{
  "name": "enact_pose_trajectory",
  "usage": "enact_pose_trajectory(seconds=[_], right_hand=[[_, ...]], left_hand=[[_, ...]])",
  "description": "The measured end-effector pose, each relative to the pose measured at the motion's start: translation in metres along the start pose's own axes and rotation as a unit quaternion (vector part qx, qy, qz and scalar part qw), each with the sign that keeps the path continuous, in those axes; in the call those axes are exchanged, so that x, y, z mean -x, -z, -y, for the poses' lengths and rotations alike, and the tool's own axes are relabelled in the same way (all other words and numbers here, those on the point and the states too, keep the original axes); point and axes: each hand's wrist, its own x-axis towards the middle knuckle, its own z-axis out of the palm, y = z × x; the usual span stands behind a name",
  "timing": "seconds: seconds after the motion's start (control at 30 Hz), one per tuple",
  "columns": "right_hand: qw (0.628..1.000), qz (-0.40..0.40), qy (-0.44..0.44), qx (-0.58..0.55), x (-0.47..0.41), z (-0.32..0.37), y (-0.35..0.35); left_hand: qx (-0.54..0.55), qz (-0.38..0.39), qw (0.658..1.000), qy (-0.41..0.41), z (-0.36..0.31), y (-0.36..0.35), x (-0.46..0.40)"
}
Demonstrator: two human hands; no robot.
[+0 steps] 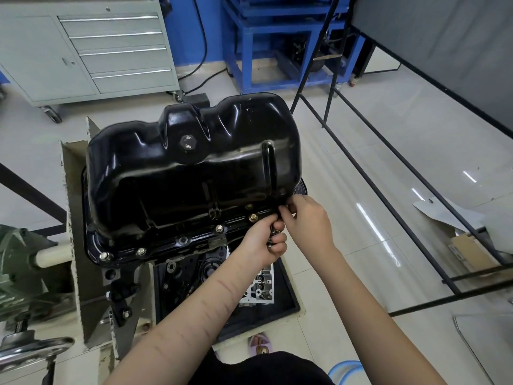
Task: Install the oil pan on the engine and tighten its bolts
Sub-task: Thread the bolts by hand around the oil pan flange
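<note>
A glossy black oil pan [194, 162] sits bottom-up on the engine [125, 287], its drain plug [188, 142] facing me. Several bolts [219, 228] stand in the near flange. My left hand [263, 240] is curled below the flange's right end, gripping a few loose bolts. My right hand [308, 218] is right beside it, fingertips pinching at the flange's right corner; what they pinch is hidden.
A black tray [288, 295] holding engine parts lies on the floor under my arms. A grey drawer cabinet [91, 51] stands at back left, a blue frame [277, 51] behind, black metal bars [388, 204] to the right. A stand handwheel [30, 348] is at lower left.
</note>
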Motion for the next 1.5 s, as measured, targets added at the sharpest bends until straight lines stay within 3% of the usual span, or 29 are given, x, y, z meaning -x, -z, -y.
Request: enact_pose_trajectory(seconds=[0.77,1.17,1.5], right_hand=[[0.998,-0.012,0.015,0.06,0.002,-0.01,-0.006],[0.996,-0.032,0.023,-0.078,0.005,-0.008,-0.008],[0.999,-0.006,0.029,-0.036,0.0,-0.009,-0.005]], left_hand=[[-0.001,0.004,1.0,0.0,0.0,0.0,0.0],[0.003,0.009,1.0,0.003,-0.002,0.001,0.001],[-0.003,0.003,1.0,0.003,-0.001,0.0,0.002]])
